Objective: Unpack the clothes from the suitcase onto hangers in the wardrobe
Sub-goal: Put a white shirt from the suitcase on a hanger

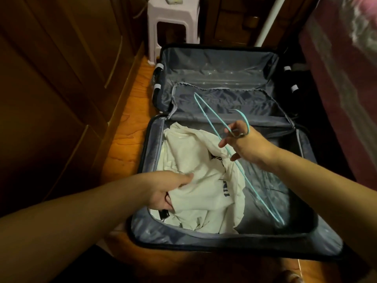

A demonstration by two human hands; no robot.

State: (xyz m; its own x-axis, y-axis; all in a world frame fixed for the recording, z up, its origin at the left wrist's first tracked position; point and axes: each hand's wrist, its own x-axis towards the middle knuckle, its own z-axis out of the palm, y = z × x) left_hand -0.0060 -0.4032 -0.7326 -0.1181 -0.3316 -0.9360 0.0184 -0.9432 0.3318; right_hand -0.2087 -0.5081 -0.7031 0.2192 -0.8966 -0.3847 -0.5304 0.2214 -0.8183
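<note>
Head view, nearest first: the left hand [163, 190] bunches a fold of the cream shirt [195, 176], which lies crumpled in the near half of the open suitcase [234, 240] on the floor. Just beyond, the right hand [242, 144] pinches the teal wire hanger [255, 193] at its neck, above the case. The hanger's long axis runs diagonally, far-left to near-right; the shirt lies left of and below that grip. Farther off, the wardrobe [51, 88] stands at left.
</note>
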